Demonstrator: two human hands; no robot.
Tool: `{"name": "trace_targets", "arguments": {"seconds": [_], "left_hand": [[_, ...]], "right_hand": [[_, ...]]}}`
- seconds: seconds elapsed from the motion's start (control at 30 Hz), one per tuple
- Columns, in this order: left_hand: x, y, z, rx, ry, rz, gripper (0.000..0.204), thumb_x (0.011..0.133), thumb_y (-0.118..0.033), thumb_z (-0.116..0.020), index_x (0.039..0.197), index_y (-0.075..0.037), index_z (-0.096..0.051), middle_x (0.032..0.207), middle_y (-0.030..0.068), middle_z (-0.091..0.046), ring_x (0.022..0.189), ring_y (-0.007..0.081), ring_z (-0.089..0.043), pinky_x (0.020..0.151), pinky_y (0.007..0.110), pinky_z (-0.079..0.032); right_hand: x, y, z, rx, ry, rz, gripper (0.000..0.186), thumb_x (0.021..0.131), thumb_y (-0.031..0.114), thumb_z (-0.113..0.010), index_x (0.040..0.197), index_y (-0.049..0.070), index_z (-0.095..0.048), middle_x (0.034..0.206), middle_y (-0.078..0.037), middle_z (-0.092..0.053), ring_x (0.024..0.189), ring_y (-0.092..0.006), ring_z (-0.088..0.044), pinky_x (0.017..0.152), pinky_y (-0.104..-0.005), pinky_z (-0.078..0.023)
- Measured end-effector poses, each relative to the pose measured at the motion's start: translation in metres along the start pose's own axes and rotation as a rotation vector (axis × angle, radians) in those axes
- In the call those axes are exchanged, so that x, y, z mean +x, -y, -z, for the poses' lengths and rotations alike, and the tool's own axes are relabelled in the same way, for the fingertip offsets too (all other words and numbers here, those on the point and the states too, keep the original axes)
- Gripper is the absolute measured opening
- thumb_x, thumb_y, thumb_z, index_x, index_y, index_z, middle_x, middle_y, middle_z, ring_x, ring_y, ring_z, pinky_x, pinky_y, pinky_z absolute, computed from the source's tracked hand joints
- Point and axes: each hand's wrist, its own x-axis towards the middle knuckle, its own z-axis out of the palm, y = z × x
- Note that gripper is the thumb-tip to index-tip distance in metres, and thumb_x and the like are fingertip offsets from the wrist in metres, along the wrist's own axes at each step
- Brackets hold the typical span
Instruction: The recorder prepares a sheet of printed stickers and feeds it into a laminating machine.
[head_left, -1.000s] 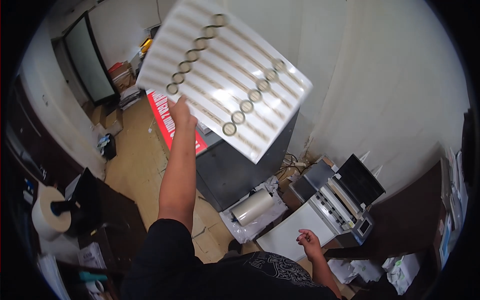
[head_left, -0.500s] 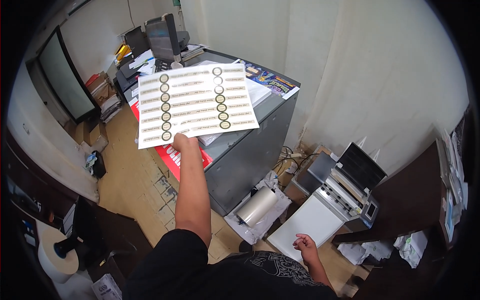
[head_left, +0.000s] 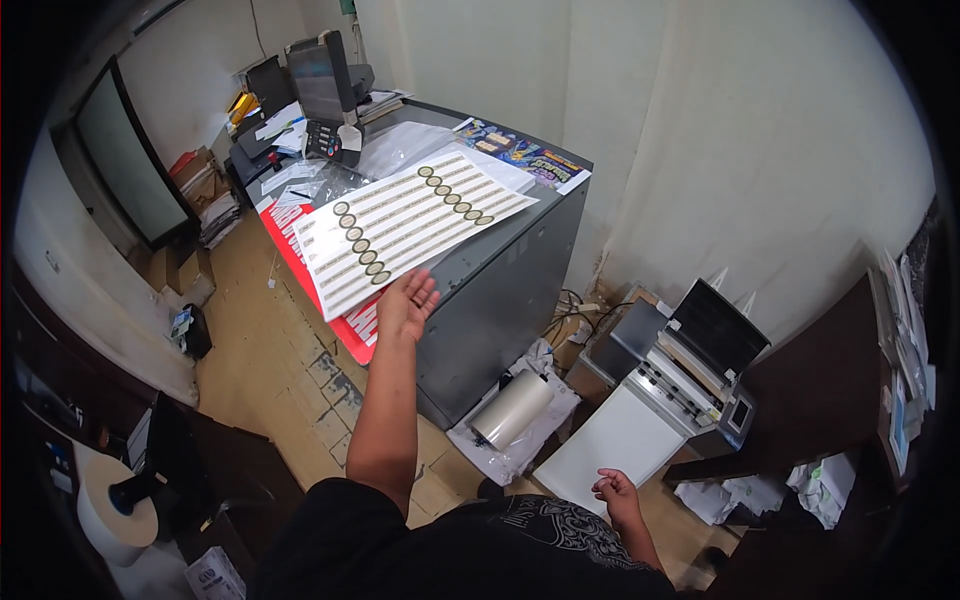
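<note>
A white sheet [head_left: 400,225] printed with pale strips and two rows of dark-ringed circles lies on the grey cabinet [head_left: 500,300], over papers and a red printed sheet [head_left: 357,335]. My left hand [head_left: 408,305] is just at the sheet's near edge, fingers spread and no longer gripping it; whether the fingertips touch it, I cannot tell. Low at the right, my right hand [head_left: 617,495] hangs beside the white bed of a machine [head_left: 610,445], fingers loosely bent, with nothing visible in them.
The cabinet also holds a keypad device [head_left: 332,140], loose papers and a colourful poster [head_left: 520,150]. A film roll [head_left: 515,410] lies on wrapping by its base. Dark furniture with a spool [head_left: 105,510] stands lower left, a dark shelf unit [head_left: 810,370] at right.
My left hand has brought the raised sheet down flat onto the cabinet top and let it go, its fingers opening. My right hand has hardly moved.
</note>
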Motion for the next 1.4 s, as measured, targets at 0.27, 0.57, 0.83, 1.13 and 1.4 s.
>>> {"name": "trace_targets", "arguments": {"seconds": [0.27, 0.57, 0.83, 1.13, 1.4], "left_hand": [[-0.003, -0.031, -0.006, 1.511, 0.309, -0.994, 0.051, 0.095, -0.045, -0.061, 0.131, -0.009, -0.062, 0.121, 0.0158, -0.068, 0.109, 0.0322, -0.063, 0.095, 0.05, -0.048], [0.079, -0.017, -0.007, 2.134, 0.235, -0.707, 0.082, 0.09, -0.063, -0.057, 0.147, -0.005, -0.047, 0.152, 0.0243, -0.044, 0.144, 0.041, -0.035, 0.118, 0.055, -0.024], [-0.033, 0.018, -0.052, 1.422, 0.636, -1.165, 0.036, 0.095, -0.013, -0.062, 0.128, 0.0, -0.059, 0.128, 0.0211, -0.061, 0.12, 0.0376, -0.057, 0.104, 0.044, -0.043], [-0.211, 0.162, 0.099, 1.565, 1.489, -0.356, 0.026, 0.08, -0.009, -0.064, 0.103, -0.013, -0.074, 0.089, 0.0135, -0.071, 0.083, 0.0352, -0.066, 0.076, 0.046, -0.053], [-0.268, 0.205, 0.216, 1.51, 0.898, 0.153, 0.027, 0.088, -0.013, -0.065, 0.115, -0.013, -0.071, 0.091, 0.0154, -0.072, 0.087, 0.0323, -0.07, 0.077, 0.041, -0.054]], "right_hand": [[-0.008, -0.019, 0.02, -0.023, -0.056, -0.038, 0.027, 0.095, 0.011, -0.062, 0.121, 0.006, -0.06, 0.091, -0.003, -0.067, 0.087, -0.0142, -0.065, 0.079, -0.0296, -0.052], [-0.02, -0.049, 0.02, -0.275, -0.167, 0.028, 0.027, 0.094, 0.015, -0.065, 0.12, 0.007, -0.066, 0.084, 0.0, -0.062, 0.077, -0.01, -0.056, 0.071, -0.0275, -0.048], [-0.04, -0.082, 0.002, -0.146, -0.239, 0.026, 0.024, 0.096, 0.015, -0.065, 0.118, 0.005, -0.064, 0.082, 0.001, -0.06, 0.075, -0.0081, -0.056, 0.069, -0.0263, -0.048], [-0.024, -0.111, -0.005, -0.4, 0.078, 0.094, 0.03, 0.092, 0.02, -0.064, 0.117, 0.003, -0.065, 0.077, -0.006, -0.065, 0.068, -0.0154, -0.061, 0.067, -0.0325, -0.05], [-0.007, -0.094, 0.057, -0.592, 0.112, 0.09, 0.027, 0.089, 0.019, -0.063, 0.114, 0.008, -0.065, 0.085, -0.012, -0.07, 0.077, -0.024, -0.067, 0.072, -0.0379, -0.053]]}}
